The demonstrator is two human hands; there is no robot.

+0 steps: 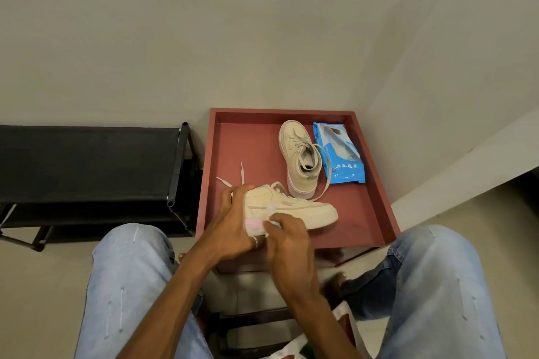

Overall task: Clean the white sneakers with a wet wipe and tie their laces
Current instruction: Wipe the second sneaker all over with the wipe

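Sneaker point(294, 210) runs along the desk's point(376, 192) near edge, toe rightward; left hand point(233, 221) grips its heel, right hand point(288, 242) pinches wipe point(272, 222) against its side.

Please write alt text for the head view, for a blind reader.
A person's left hand holds a sneaker while the right hand presses a wipe to it. The second sneaker and a wipe pack lie behind on a red tray.
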